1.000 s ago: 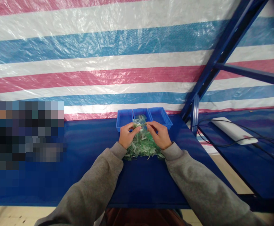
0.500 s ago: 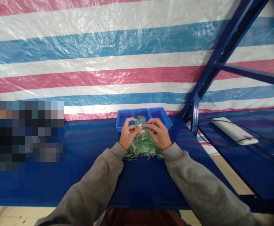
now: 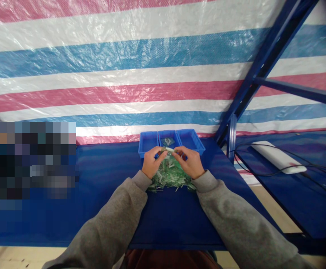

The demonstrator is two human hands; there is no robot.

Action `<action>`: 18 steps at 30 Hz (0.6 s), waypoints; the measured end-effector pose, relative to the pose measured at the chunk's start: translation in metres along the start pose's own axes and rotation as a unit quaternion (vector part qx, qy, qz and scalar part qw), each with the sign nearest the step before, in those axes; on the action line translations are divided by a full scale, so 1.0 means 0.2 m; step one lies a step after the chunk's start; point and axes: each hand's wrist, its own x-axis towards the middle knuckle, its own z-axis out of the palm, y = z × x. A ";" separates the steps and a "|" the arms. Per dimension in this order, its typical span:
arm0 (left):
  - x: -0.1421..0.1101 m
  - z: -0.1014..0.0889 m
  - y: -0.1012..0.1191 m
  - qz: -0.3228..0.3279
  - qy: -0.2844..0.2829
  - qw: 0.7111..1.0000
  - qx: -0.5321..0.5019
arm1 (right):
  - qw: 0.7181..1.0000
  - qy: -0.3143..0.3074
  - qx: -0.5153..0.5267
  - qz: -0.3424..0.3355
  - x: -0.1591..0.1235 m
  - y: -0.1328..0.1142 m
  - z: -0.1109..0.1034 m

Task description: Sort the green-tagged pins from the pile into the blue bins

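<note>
Over a green pile (image 3: pixel 172 176) on the blue table (image 3: pixel 177 220), left hand (image 3: pixel 151 162) and right hand (image 3: pixel 190 162) pinching opposite ends of a small pale piece (image 3: pixel 169 149), three blue bins (image 3: pixel 190 138) on the far side

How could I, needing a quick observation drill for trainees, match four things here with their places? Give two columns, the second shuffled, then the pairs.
Things
1. pale piece
2. green pile
3. white slab
4. striped sheet

Places
A. on the blue table, on the near side of the blue bins
B. hanging behind the bins
C. between the left hand and right hand
D. on the separate surface at far right

Pairs: 1-C, 2-A, 3-D, 4-B
</note>
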 end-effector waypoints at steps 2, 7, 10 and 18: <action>-0.01 0.01 0.00 -0.027 -0.004 1.000 -0.010 | 1.000 -0.001 0.017 0.010 0.00 0.00 0.00; 0.00 0.02 -0.01 -0.098 0.043 0.984 -0.143 | 0.998 0.014 0.058 -0.004 0.01 -0.02 -0.02; 0.00 0.03 -0.01 -0.134 0.063 0.966 -0.213 | 0.998 0.017 0.045 -0.047 0.00 -0.03 -0.03; -0.01 0.04 0.01 -0.124 0.048 0.970 -0.204 | 0.995 0.036 -0.012 -0.097 -0.01 0.00 -0.02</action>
